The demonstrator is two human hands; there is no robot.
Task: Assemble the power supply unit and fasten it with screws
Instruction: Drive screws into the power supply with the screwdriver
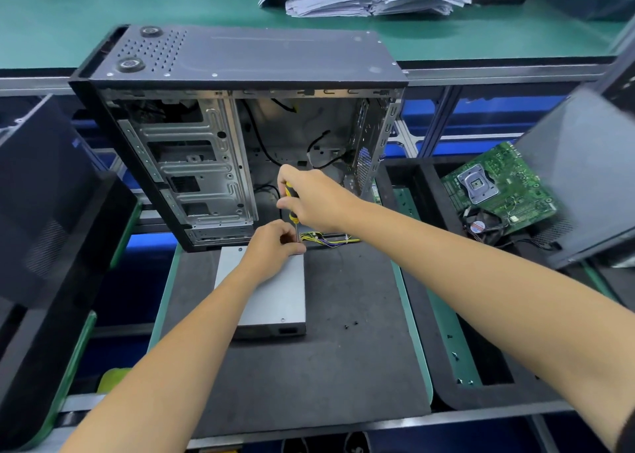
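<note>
Open computer case (240, 122) standing at the far edge of the dark work mat (343, 349), side panel off, bare metal bays and loose black cables showing inside. Silver power supply unit (275, 301) lying flat on the mat just in front of the case, outside it, with its yellow and dark wire bundle (326, 239) trailing from the far end toward the case's lower edge. Green motherboard (498, 188) resting tilted in the black tray to the right, well apart. Right hand (316, 201) wrapped around the yellow-and-black handle of a screwdriver (292, 208), shaft pointing down at the unit's far right corner. Left hand (271, 249) on that same corner, fingers curled and pinching around the shaft near its tip. Small black screws (350, 325) loose on the mat, just right of the unit's near end.
</note>
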